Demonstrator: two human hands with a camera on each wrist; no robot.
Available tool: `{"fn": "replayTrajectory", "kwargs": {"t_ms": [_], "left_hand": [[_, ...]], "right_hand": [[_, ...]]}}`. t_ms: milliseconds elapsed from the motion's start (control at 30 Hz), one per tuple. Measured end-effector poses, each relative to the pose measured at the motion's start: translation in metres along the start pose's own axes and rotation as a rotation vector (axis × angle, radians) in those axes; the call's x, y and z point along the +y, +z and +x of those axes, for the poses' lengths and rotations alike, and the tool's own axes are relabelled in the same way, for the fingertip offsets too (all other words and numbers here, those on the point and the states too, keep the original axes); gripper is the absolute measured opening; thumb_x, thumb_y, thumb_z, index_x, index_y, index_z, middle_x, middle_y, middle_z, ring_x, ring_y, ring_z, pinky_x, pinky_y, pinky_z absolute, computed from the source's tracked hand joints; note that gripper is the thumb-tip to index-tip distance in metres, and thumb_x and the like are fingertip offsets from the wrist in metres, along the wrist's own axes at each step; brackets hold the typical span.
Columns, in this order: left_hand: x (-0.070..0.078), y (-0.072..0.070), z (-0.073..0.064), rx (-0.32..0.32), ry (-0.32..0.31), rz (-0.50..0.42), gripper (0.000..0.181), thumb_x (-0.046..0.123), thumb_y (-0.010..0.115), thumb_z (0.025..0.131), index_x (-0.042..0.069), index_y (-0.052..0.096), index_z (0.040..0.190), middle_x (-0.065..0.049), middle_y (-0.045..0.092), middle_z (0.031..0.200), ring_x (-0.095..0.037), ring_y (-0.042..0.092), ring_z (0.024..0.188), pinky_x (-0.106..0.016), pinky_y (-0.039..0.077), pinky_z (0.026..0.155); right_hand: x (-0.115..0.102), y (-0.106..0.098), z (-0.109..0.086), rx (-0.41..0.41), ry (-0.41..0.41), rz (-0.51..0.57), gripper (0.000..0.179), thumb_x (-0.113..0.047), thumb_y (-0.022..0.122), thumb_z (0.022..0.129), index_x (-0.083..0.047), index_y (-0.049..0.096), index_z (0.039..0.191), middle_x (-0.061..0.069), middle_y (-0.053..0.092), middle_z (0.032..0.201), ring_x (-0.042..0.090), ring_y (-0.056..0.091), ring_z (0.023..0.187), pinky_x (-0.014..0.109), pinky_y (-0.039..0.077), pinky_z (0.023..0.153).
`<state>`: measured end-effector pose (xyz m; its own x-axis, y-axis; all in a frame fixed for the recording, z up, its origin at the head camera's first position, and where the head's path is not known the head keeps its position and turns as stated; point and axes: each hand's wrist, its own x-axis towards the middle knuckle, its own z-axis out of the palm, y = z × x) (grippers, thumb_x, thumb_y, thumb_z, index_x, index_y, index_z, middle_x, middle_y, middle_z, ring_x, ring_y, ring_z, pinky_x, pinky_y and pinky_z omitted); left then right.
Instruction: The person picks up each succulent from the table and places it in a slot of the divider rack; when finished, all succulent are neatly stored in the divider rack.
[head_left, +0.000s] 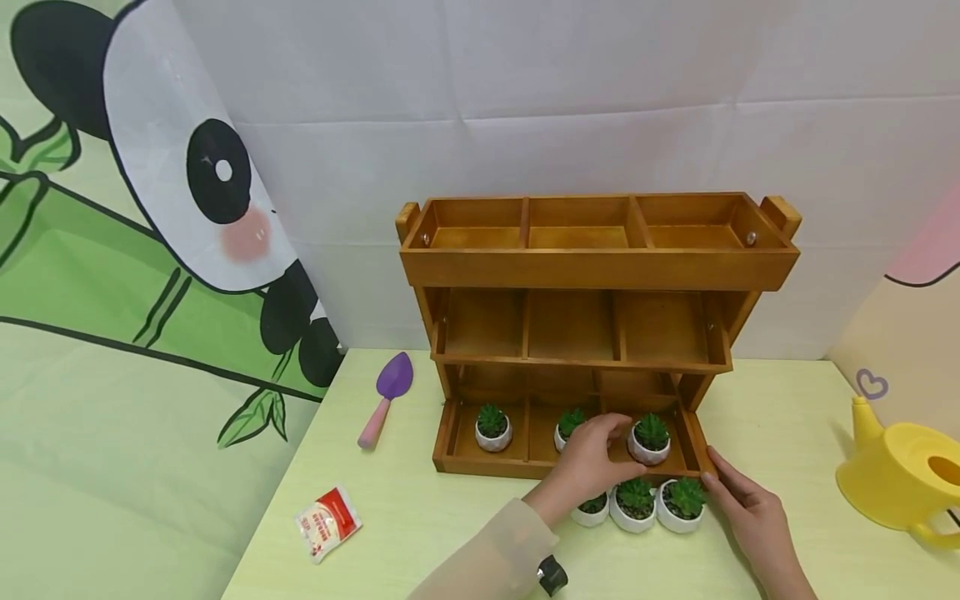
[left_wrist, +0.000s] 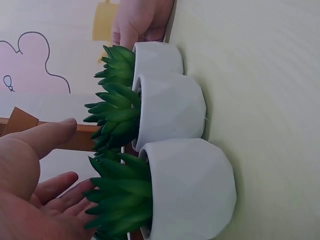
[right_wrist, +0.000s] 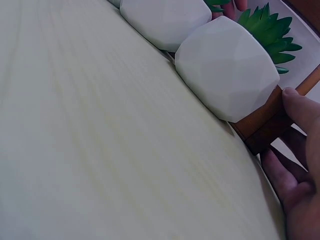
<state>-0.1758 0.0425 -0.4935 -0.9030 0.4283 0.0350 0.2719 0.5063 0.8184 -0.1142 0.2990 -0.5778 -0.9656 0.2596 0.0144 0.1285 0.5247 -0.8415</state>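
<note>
My left hand (head_left: 588, 457) reaches into the bottom tier of a brown wooden shelf (head_left: 600, 271), its spread thumb and fingers beside a potted succulent (head_left: 649, 439) in the right compartment. In the left wrist view, the thumb and fingers (left_wrist: 57, 192) stand apart with nothing pinched between them. At the shelf's front right corner, my right hand (head_left: 750, 504) grips the wood between thumb and fingers; the right wrist view shows this corner (right_wrist: 265, 122) up close. Three white pots with succulents (head_left: 681, 505) stand in a row before the shelf, the leftmost partly behind my left hand.
Two more potted succulents sit in the bottom tier, one on the left (head_left: 492, 427) and one in the middle (head_left: 570, 425). A purple trowel (head_left: 386, 398) and a red-and-white packet (head_left: 328, 524) lie to the left. A yellow watering can (head_left: 896, 475) stands at the right.
</note>
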Motion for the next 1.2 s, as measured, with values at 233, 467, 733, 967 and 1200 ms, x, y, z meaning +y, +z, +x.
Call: {"fn": "replayTrajectory", "kwargs": {"t_ms": [233,467,733,967,1200], "left_hand": [[-0.007,-0.005,-0.014,0.0,0.028,-0.085,0.061,0.024,0.087,0.089,0.014,0.061,0.144,0.001,0.064,0.135,-0.014,0.062,0.12,-0.026,0.051,0.1],[-0.015,-0.008,-0.026,0.016,0.017,-0.134,0.058,0.025,0.087,0.089,0.021,0.063,0.142,0.006,0.065,0.133,-0.014,0.063,0.12,-0.027,0.052,0.1],[-0.026,-0.01,-0.036,0.04,-0.003,-0.185,0.057,0.025,0.087,0.089,0.022,0.064,0.141,0.003,0.068,0.132,-0.015,0.064,0.117,-0.03,0.054,0.099],[-0.035,-0.008,-0.044,0.065,-0.007,-0.24,0.059,0.023,0.088,0.088,0.013,0.064,0.141,-0.001,0.069,0.128,-0.013,0.066,0.114,-0.028,0.054,0.097],[-0.043,-0.006,-0.05,0.106,0.033,-0.337,0.053,0.018,0.087,0.088,0.009,0.066,0.136,-0.007,0.07,0.126,-0.016,0.067,0.115,-0.027,0.053,0.099]], "right_hand": [[0.0,0.0,0.0,0.007,-0.014,0.009,0.059,-0.047,0.061,0.104,-0.014,0.055,0.153,0.01,0.053,0.149,-0.023,0.04,0.112,-0.001,0.039,0.085],[0.003,0.0,0.0,0.02,-0.027,0.011,0.058,-0.046,0.063,0.104,-0.014,0.056,0.152,0.01,0.054,0.147,-0.023,0.041,0.112,-0.001,0.039,0.085],[0.001,0.001,0.0,0.018,-0.022,0.013,0.058,-0.047,0.062,0.104,-0.014,0.055,0.152,0.01,0.053,0.148,-0.023,0.04,0.112,-0.001,0.039,0.085],[0.0,0.001,0.0,0.018,-0.015,0.012,0.058,-0.047,0.062,0.104,-0.014,0.055,0.152,0.01,0.053,0.148,-0.023,0.04,0.112,-0.001,0.039,0.084],[0.0,0.0,0.0,0.016,-0.03,0.019,0.058,-0.046,0.062,0.105,-0.014,0.055,0.152,0.011,0.054,0.148,-0.023,0.041,0.112,-0.001,0.039,0.084]]}}
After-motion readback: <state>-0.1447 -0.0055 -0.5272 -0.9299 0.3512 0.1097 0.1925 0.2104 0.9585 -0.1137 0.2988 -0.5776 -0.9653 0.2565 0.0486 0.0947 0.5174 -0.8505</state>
